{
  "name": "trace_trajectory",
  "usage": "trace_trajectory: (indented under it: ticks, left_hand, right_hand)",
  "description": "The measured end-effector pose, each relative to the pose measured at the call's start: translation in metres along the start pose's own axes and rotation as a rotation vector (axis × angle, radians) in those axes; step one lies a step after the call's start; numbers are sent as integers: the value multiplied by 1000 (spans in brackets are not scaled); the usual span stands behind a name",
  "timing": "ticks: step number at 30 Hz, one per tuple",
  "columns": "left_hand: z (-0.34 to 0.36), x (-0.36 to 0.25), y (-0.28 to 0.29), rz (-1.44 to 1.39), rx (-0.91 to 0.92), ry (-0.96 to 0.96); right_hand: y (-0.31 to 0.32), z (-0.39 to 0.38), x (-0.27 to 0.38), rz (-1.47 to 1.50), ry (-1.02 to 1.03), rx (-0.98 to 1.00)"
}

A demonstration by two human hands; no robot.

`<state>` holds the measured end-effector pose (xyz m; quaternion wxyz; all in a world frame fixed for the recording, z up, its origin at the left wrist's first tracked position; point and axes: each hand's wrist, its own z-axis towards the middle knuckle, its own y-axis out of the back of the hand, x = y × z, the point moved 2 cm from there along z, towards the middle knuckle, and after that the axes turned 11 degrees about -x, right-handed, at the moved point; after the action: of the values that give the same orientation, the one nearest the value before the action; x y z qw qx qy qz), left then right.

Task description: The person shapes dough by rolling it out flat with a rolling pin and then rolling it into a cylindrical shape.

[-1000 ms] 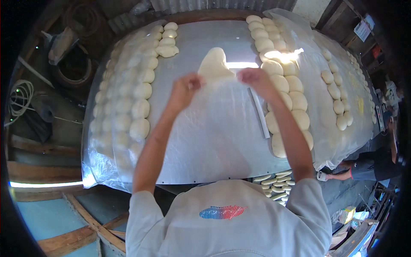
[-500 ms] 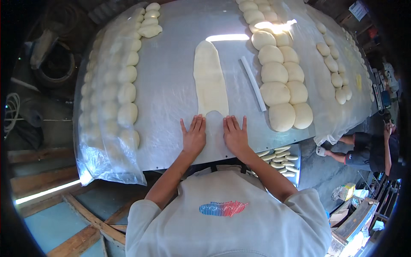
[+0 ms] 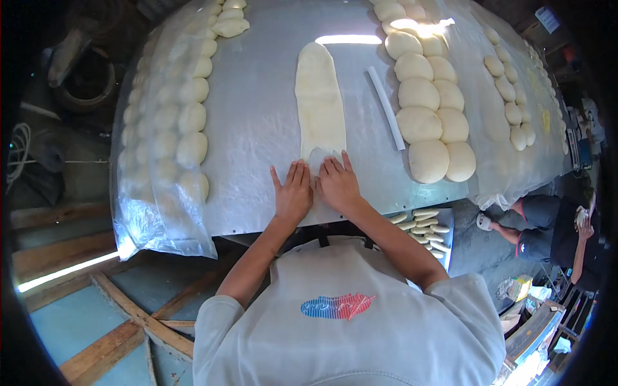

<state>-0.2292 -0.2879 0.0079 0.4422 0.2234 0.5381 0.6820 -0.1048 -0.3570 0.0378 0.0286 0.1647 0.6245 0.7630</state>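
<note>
A long flat strip of dough (image 3: 320,96) lies on the metal tabletop, its rounded end pointing away from me. At its near end, my left hand (image 3: 294,196) rests flat with fingers stretched forward, the fingertips on the left corner of the dough. Close beside it, my right hand (image 3: 338,186) lies with fingers extended over the near edge, angled toward the left. Neither hand grips anything. To the right of the strip lies a thin whitish rod (image 3: 386,109), apart from both hands.
Rows of round dough balls (image 3: 418,93) stand right of the rod. More dough balls lie under clear plastic sheeting (image 3: 170,219) at the left and far right. Below the table's near edge is a tray of dough sticks (image 3: 430,226). Another person (image 3: 553,235) is at the right.
My right hand has moved left, inward along the dough's near edge, and now sits close to my left hand. The whole view has shifted slightly. At right, the other person's arm has moved.
</note>
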Motion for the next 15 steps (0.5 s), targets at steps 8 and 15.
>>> trace_trajectory:
  ticks: [8,15]
  left_hand:
    - [6,-10,10,-22,-9,71]
    - [-15,-2,9,-171,-48,124]
  right_hand:
    - [-13,-20,-17,-31,48,-330]
    - [-10,23,-5,100,35,-99]
